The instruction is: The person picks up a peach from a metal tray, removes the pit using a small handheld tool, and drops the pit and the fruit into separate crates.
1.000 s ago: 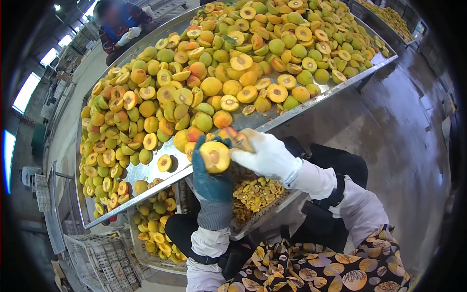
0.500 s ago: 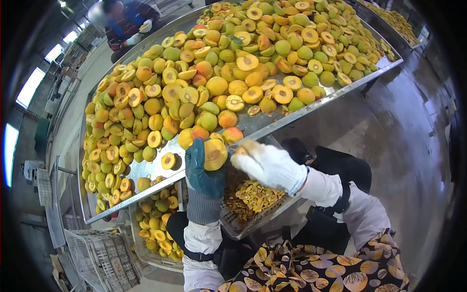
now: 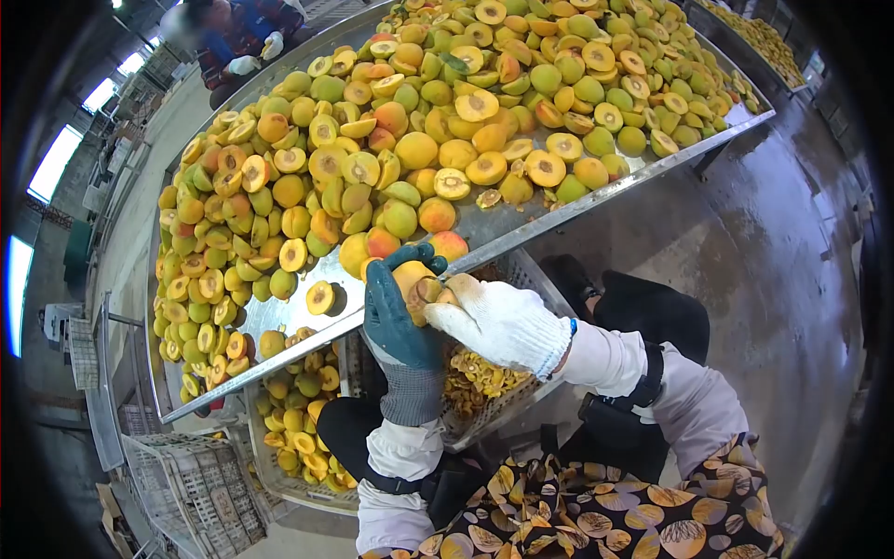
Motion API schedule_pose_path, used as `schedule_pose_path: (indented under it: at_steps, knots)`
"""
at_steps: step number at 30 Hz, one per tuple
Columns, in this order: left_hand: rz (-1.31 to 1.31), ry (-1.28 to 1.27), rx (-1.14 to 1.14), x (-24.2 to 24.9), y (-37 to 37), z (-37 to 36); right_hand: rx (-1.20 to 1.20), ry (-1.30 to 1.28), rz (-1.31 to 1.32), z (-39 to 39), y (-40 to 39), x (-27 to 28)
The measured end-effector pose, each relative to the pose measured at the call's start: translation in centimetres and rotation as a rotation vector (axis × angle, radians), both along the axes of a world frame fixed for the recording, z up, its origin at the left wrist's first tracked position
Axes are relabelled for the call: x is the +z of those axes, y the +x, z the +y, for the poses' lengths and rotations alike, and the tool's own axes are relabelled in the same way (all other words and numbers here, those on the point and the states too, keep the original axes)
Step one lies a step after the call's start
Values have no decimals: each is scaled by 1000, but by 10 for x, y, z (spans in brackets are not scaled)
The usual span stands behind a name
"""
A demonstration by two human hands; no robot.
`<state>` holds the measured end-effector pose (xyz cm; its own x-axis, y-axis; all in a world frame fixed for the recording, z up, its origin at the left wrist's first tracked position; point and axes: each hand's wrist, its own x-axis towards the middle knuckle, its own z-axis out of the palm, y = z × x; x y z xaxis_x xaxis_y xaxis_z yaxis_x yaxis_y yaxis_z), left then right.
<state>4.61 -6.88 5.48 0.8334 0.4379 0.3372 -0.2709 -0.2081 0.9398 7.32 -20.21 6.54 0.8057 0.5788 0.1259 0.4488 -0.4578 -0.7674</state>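
Observation:
My left hand [image 3: 402, 312], in a dark green coated glove with a grey cuff, is wrapped round a yellow peach half [image 3: 410, 278], cut face turned to the right. In a white knit glove, my right hand [image 3: 498, 321] is closed at that cut face. A small pitting tool [image 3: 426, 291] with a thin curved loop shows at its fingertips, against the flesh; the rest is hidden in the glove. Both hands are at the near edge of the metal table [image 3: 521, 235]. Under them, a crate holds yellow pit scraps [image 3: 480, 380].
Many halved peaches [image 3: 372, 168] are heaped on the table, and one half [image 3: 320, 297] lies apart near the edge. A crate of peach halves [image 3: 298, 438] stands below left, beside stacked crates [image 3: 191, 484]. A co-worker [image 3: 244, 42] in white gloves is across the table.
My right hand has moved left and slightly down, bringing the tool to the peach half. My left hand has turned the half toward it. The co-worker's hands have shifted.

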Motion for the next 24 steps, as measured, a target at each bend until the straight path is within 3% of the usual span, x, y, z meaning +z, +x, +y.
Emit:
schedule_pose_path:
  at_steps: [4,7,10,13,14,17,20,23,24]
  knots:
    - [-26,127,111,7,-4,-6,106,60,8,3,3,-8]
    - [-26,67,119,8,-6,-9,263,112,96,1,8,-3]
    - [16,-101,43,6,-9,-8,235,-3,943,-2,15,34]
    - [17,-68,22,2,-12,-6,361,37,120,-4,13,-6]
    - [10,-29,22,0,-12,-7,322,65,175,-3,13,-4]
    - [-15,-32,37,-5,-13,-9,314,75,768,-8,18,15]
    - [36,-49,18,-2,-13,-8,141,-18,202,-3,7,-5]
    - [20,-204,-5,-7,-11,-11,205,147,158,-4,11,-14]
    - [-14,-97,21,-4,-12,-14,279,196,449,-8,14,-11]
